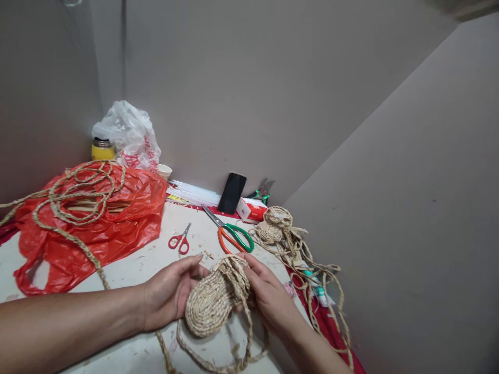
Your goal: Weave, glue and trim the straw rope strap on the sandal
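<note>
Between my hands is a small woven straw slipper (207, 307), its oval sole facing up and its gathered toe part at the top. My right hand (268, 293) grips the slipper's upper right side, thumb on the front and other fingers partly hidden behind. My left hand (171, 291) cups the left edge, thumb lifted off and fingertips hidden behind the slipper. A braided straw cord (248, 332) hangs from the slipper and loops below it. Just beyond my hands lie large scissors (230, 231) with green and orange handles and small red-handled scissors (181, 240).
A red plastic bag (136, 208) bears a coil of braided cord (83, 200) at left. Behind it stand a yellow jar (103, 149) and a white bag (130, 130). A phone (232, 192) leans on the wall. More straw pieces (275, 226) lie at right near pliers (264, 192).
</note>
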`<state>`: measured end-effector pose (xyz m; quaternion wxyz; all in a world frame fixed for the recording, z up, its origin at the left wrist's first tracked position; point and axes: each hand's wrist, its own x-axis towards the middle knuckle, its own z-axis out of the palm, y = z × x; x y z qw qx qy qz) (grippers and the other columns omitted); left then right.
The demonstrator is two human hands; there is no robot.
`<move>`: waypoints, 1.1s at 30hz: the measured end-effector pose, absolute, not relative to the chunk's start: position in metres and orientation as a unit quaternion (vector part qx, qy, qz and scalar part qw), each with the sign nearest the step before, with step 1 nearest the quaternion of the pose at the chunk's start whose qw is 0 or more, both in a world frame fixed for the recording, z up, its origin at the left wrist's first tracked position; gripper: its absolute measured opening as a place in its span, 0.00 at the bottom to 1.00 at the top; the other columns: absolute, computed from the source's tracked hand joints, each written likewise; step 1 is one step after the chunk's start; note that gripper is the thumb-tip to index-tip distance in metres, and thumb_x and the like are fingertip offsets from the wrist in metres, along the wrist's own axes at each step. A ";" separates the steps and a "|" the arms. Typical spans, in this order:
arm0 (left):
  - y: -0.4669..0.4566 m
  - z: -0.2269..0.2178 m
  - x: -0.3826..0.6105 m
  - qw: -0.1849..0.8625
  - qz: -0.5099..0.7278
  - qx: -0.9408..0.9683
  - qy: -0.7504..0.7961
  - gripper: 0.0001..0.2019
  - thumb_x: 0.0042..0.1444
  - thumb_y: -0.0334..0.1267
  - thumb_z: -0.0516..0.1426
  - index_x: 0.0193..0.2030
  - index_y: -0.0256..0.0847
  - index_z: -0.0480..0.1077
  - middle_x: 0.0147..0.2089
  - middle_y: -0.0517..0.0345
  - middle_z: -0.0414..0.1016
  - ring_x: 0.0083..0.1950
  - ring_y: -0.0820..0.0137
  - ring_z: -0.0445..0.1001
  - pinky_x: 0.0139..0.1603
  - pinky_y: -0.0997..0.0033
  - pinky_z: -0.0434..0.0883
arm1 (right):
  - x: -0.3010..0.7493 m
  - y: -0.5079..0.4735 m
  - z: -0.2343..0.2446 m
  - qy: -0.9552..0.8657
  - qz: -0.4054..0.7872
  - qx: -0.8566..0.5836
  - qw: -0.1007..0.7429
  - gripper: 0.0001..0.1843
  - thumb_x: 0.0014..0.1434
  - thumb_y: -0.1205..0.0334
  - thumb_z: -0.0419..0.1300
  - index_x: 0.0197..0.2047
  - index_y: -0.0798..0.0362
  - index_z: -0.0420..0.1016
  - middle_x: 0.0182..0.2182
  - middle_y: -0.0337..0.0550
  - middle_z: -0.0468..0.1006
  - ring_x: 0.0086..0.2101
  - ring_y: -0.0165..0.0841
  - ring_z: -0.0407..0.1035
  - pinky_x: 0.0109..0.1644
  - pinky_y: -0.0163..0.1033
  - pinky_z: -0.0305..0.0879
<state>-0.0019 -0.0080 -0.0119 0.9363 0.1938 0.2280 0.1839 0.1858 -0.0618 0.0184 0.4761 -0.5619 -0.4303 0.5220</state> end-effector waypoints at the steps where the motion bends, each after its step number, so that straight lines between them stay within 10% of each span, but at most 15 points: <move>1: -0.010 -0.011 -0.001 0.943 0.171 0.191 0.213 0.17 0.58 0.49 0.53 0.34 0.34 0.72 0.31 0.48 0.78 0.32 0.64 0.77 0.40 0.66 0.71 | 0.185 -0.061 0.018 -0.430 0.527 -0.558 0.476 0.18 0.55 0.47 0.62 0.42 0.52 0.74 0.33 0.40 0.77 0.35 0.36 0.70 0.41 0.37 0.65; 10: -0.020 0.004 0.004 0.950 0.161 0.176 0.201 0.17 0.61 0.40 0.52 0.48 0.28 0.72 0.39 0.43 0.80 0.39 0.63 0.78 0.49 0.65 0.69 | 0.198 -0.066 0.029 -0.422 0.584 -0.518 0.461 0.15 0.55 0.49 0.64 0.36 0.52 0.72 0.26 0.32 0.70 0.26 0.26 0.62 0.32 0.31 0.57; 23: -0.024 0.012 -0.003 0.960 0.083 0.201 0.174 0.27 0.59 0.52 0.49 0.53 0.29 0.69 0.40 0.37 0.78 0.32 0.61 0.77 0.28 0.67 0.72 | 0.199 -0.071 0.042 -0.436 0.560 -0.539 0.454 0.16 0.55 0.48 0.64 0.40 0.51 0.73 0.27 0.34 0.71 0.26 0.26 0.64 0.32 0.32 0.61; 28: -0.014 0.016 -0.004 0.939 0.137 0.230 0.214 0.26 0.61 0.49 0.48 0.54 0.27 0.67 0.39 0.36 0.78 0.29 0.63 0.76 0.24 0.72 0.71 | 0.238 -0.106 0.050 -0.529 0.313 -0.704 0.355 0.21 0.60 0.45 0.55 0.51 0.47 0.71 0.45 0.47 0.77 0.41 0.39 0.71 0.43 0.43 0.67; 33: -0.001 0.013 -0.004 0.932 0.169 0.223 0.232 0.27 0.62 0.51 0.47 0.55 0.29 0.66 0.39 0.37 0.79 0.29 0.63 0.77 0.23 0.72 0.71 | 0.281 -0.150 0.011 -0.598 0.065 -0.795 0.079 0.23 0.58 0.49 0.55 0.51 0.54 0.72 0.49 0.58 0.77 0.48 0.51 0.71 0.49 0.52 0.67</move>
